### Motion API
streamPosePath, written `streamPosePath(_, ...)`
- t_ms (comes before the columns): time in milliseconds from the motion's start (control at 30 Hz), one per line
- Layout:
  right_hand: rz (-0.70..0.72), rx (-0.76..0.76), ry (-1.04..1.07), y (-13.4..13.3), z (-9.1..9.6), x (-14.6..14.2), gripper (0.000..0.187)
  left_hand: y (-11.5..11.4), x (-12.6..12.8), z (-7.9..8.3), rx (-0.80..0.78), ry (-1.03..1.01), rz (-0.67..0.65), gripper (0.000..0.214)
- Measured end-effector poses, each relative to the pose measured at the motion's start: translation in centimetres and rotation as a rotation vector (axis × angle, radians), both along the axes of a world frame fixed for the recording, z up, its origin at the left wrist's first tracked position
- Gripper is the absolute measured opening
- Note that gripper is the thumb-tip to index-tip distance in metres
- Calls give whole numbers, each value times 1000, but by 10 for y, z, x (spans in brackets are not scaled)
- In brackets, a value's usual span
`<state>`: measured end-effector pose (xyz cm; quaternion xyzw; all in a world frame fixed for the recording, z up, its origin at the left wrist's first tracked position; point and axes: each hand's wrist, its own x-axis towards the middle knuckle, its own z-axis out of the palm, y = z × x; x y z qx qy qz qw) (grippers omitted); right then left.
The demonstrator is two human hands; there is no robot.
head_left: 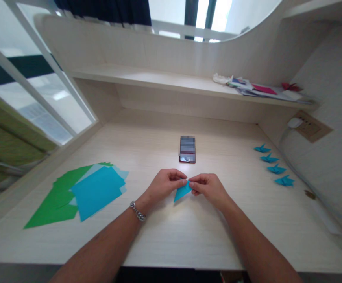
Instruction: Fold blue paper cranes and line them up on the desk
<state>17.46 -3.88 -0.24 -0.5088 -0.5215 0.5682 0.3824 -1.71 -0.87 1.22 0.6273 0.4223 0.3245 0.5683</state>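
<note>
A small folded piece of blue paper [182, 192] is pinched between both of my hands just above the pale wooden desk [165, 239]. My left hand [166, 184], with a metal bracelet at the wrist, grips its upper edge with closed fingers. My right hand [207, 188] pinches the same top edge from the right. The paper's pointed end hangs down toward me.
A phone [187, 149] lies just beyond my hands. A stack of blue and green paper sheets [82, 190] lies at the left. Several folded blue paper cranes [272, 165] sit in a row at the right. Papers [259, 89] rest on the shelf; a wall socket [308, 126] is at the right.
</note>
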Motion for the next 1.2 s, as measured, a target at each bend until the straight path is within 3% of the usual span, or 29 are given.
streamPosePath(333,-49,38,-22,-1,4,0,29,3,-4,-2,24,24,20,16)
streamPosePath(500,-28,94,-54,-3,8,-3,22,2,-3,-5,51,65,-52,20)
streamPosePath(800,-128,178,-59,-4,4,-5,18,2,-3,-5,103,108,-37,22)
streamPosePath(1200,-180,168,31,-3,-3,-6,30,2,-4,-3,161,106,-6,23)
